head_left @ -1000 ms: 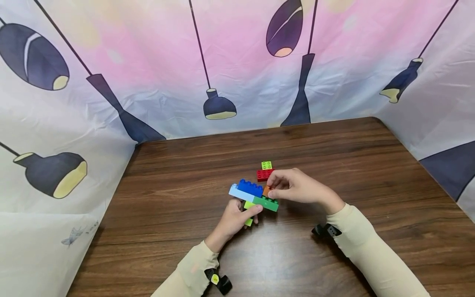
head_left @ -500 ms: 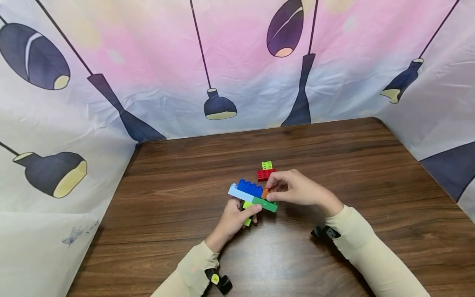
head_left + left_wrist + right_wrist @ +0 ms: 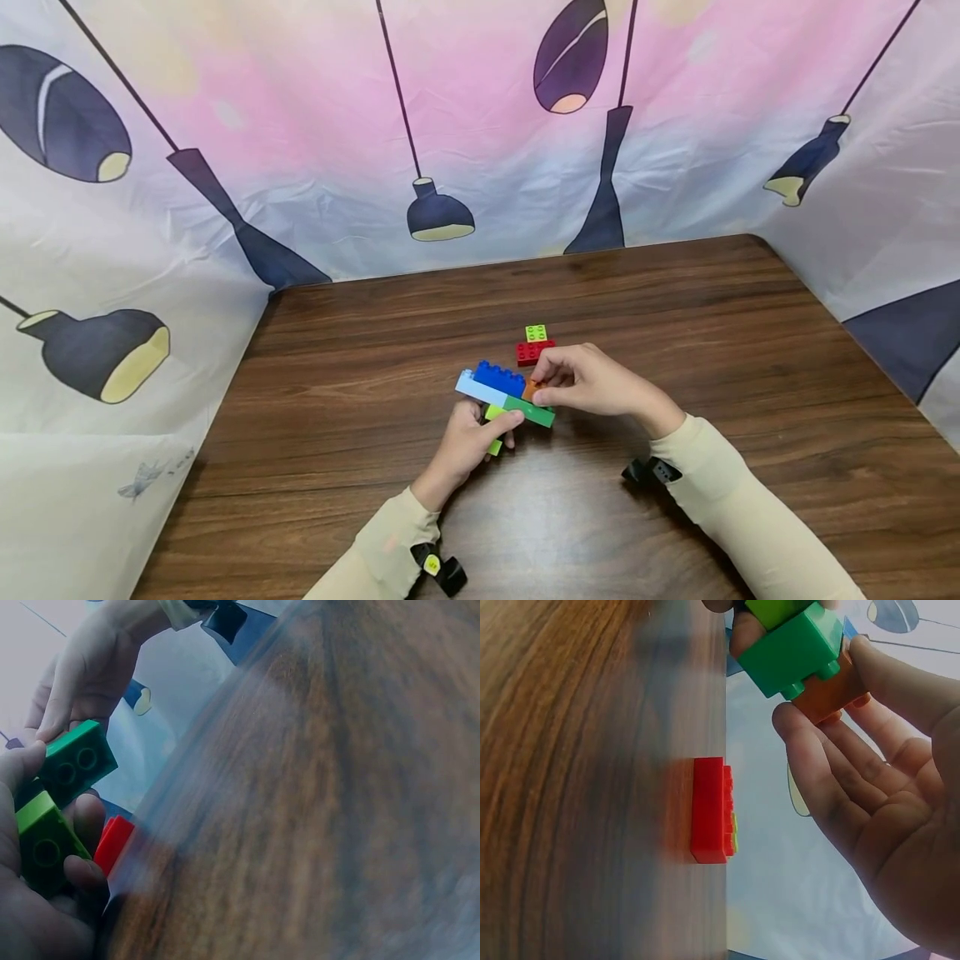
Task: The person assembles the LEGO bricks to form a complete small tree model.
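My left hand holds a joined build of toy building bricks above the table. A lime brick at its underside lies between thumb and fingers. Across the top run a light blue brick and a green brick, with a dark blue brick on them. From the right, my right hand pinches an orange brick between thumb and fingers. In the right wrist view the orange brick sits against the studded side of the green one, beside the dark blue brick in the head view.
Just beyond the hands, a red brick lies on the wooden table, with a small lime brick behind it. A printed fabric backdrop rises along the table's back and sides.
The orange brick sits slightly lower against the green brick, and the right fingers now cover more of the green studs. Both hands otherwise keep nearly the same pose; the whole head view shifts slightly.
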{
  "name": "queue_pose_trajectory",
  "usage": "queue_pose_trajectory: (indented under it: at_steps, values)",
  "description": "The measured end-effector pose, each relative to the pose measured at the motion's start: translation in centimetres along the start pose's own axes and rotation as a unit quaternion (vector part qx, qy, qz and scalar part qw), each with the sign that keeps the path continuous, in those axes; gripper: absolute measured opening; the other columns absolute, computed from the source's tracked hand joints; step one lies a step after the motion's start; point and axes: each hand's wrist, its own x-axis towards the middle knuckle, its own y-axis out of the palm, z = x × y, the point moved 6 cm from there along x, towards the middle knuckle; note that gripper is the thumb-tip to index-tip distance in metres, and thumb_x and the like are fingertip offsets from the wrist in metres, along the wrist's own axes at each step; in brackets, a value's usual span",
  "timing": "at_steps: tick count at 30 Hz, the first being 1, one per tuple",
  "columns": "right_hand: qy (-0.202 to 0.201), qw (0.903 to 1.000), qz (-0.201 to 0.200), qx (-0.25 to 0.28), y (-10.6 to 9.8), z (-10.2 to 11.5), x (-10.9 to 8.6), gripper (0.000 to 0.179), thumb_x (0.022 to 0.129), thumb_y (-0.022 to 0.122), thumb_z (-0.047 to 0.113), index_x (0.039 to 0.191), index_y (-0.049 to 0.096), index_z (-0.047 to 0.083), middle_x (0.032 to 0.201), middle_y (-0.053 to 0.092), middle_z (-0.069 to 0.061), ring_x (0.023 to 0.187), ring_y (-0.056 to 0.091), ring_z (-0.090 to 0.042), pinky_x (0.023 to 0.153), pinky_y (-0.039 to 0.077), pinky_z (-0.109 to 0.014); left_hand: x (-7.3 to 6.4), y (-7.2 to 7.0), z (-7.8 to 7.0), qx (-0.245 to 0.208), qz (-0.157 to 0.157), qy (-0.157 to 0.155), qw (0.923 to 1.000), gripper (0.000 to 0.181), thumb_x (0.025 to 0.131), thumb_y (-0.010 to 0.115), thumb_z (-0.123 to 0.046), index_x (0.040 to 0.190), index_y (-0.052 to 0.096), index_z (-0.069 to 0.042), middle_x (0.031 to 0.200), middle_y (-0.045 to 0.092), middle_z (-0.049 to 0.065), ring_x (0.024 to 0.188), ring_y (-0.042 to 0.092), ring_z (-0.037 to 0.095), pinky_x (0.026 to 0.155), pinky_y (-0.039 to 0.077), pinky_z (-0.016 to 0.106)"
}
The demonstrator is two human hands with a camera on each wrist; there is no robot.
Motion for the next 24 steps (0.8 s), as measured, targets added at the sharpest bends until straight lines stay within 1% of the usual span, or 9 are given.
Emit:
queue_pose_trajectory:
  at_steps: [6, 13, 19, 24]
  values:
    - [0.01, 0.9997, 0.006, 0.022, 0.16, -0.09, 0.11, 0.015, 0.094, 0.081, 0.009, 0.103, 0.071, 0.004, 0.098, 0.076, -0.002, 0.087, 0.073, -0.017, 0.076, 0.062, -0.032, 0.06, -0.14, 0.07, -0.001, -0.001, 0.001, 1.0, 0.012, 0.101, 0.071, -0.014, 0.105, 0.069, -0.003, 0.065, 0.065, 0.002, 0.058, 0.062, 0.011, 0.043, 0.037, 0.021]
    - [0.012, 0.9991, 0.008, 0.039, 0.44, -0.45, 0.28, 0.014, 0.094, 0.08, 0.008, 0.103, 0.071, 0.003, 0.098, 0.076, -0.003, 0.086, 0.074, -0.019, 0.075, 0.061, -0.031, 0.05, -0.27, 0.1, -0.006, -0.007, 0.005, 1.0, 0.01, 0.101, 0.071, -0.014, 0.103, 0.069, -0.004, 0.064, 0.064, 0.003, 0.057, 0.061, 0.012, 0.042, 0.037, 0.021]
    - [0.017, 0.9988, 0.005, 0.046, 0.48, -0.55, 0.33, 0.013, 0.094, 0.081, 0.007, 0.102, 0.071, 0.004, 0.097, 0.076, -0.003, 0.086, 0.074, -0.02, 0.074, 0.061, -0.031, 0.12, -0.22, -0.07, -0.009, -0.004, 0.015, 0.9998, 0.011, 0.101, 0.071, -0.014, 0.103, 0.069, -0.004, 0.064, 0.064, 0.003, 0.057, 0.061, 0.012, 0.042, 0.038, 0.02]
    - [0.011, 0.9988, 0.005, 0.048, 0.36, -0.5, 0.24, 0.013, 0.095, 0.08, 0.009, 0.102, 0.071, 0.003, 0.098, 0.076, -0.004, 0.087, 0.074, -0.02, 0.074, 0.061, -0.03, 0.23, -0.13, -0.03, -0.006, -0.004, 0.014, 0.9999, 0.011, 0.101, 0.071, -0.013, 0.104, 0.069, -0.002, 0.064, 0.065, 0.003, 0.056, 0.061, 0.012, 0.041, 0.038, 0.02]
